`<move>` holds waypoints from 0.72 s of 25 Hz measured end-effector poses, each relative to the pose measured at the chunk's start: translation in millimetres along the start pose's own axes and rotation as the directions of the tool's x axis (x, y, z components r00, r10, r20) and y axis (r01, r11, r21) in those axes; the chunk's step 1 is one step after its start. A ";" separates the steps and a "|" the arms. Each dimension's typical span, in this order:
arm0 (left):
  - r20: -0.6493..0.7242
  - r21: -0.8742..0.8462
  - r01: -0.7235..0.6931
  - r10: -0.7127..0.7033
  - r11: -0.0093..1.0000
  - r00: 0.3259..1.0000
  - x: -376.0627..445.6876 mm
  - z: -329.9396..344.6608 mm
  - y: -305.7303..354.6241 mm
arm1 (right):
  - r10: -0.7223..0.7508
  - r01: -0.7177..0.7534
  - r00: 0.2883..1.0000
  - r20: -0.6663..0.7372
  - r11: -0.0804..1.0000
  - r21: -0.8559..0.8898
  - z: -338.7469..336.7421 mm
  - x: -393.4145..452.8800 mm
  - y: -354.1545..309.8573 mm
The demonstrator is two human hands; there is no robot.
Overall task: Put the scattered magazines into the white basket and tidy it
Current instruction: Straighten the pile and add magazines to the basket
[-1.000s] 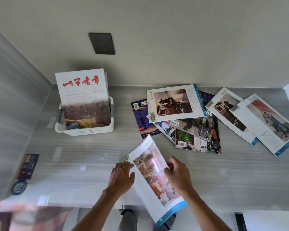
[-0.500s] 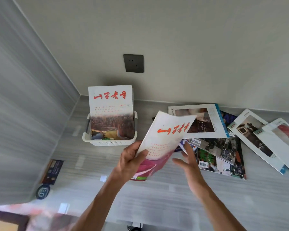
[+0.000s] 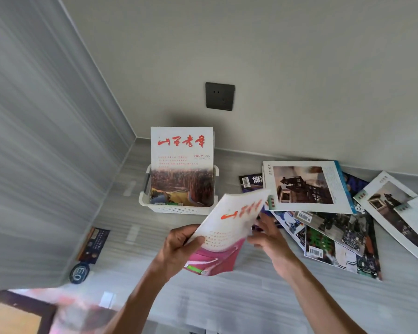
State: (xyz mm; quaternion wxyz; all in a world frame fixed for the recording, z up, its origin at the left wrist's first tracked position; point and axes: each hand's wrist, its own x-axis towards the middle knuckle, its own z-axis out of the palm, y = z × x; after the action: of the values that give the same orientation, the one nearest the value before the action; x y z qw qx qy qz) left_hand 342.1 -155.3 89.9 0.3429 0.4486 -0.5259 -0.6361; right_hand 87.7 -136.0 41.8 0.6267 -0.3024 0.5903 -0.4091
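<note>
- While the left hand point(image 3: 179, 249) clamps a white-and-pink magazine point(image 3: 223, 233) by its left edge, thumb on the cover, the copy hangs tilted above the grey counter point(image 3: 227, 302), just in front of the white basket point(image 3: 176, 209).
- Its cover carries red brush-style Chinese characters, too blurred to read, and small red lines of text below them.
- The right hand point(image 3: 268, 237) is at the magazine's right edge, fingers loosely apart; whether it touches the paper I cannot tell.
- In the basket stands an upright magazine point(image 3: 182, 165) with the same red brush title, "2025" and "9" in small print, and a landscape photo below.
- To the right, the scattered magazines point(image 3: 328, 213) lie overlapping on the counter; barcodes show on several, and the top one has a dark tower picture.
- A dark wall socket point(image 3: 219, 96) sits above the basket.
- A round sticker point(image 3: 79, 273) by the left wall reads "EO".
</note>
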 end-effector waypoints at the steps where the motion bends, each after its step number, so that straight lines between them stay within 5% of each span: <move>1: 0.034 0.022 -0.035 0.034 0.999 0.999 -0.6 -3.4 5.9 | 0.010 -0.010 0.999 0.045 1.000 -0.005 0.4 0.9 1.1; 3: 0.058 0.034 -0.103 0.101 0.994 0.993 -0.8 -11.5 16.8 | -0.027 0.030 0.995 0.093 0.999 -0.034 -0.6 1.5 -1.2; 6: -0.173 0.074 -0.111 0.123 0.991 0.977 2.3 -28.2 17.1 | -0.080 0.084 0.996 0.051 0.994 -0.076 6.1 -2.3 -10.4; 9: -0.398 0.349 0.051 0.098 0.936 0.912 5.8 -40.8 -4.4 | -0.088 0.076 0.995 -0.055 0.978 -0.194 24.2 2.1 -11.9; 11: -0.447 0.376 0.109 0.077 0.920 0.891 6.1 -44.6 -15.0 | -0.095 0.069 0.991 -0.098 0.968 -0.240 37.6 2.8 -12.8; 18: -0.544 0.262 -0.124 0.253 0.957 0.800 39.7 -88.6 55.2 | -0.351 0.345 0.930 -0.107 0.936 -0.076 77.6 23.5 -95.1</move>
State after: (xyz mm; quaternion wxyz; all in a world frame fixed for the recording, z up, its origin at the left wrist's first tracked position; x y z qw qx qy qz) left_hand 408.3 -235.0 131.5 0.4966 0.5977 -0.5058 -0.3745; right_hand 148.7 -210.3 121.6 0.4994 -0.3948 0.5747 -0.5143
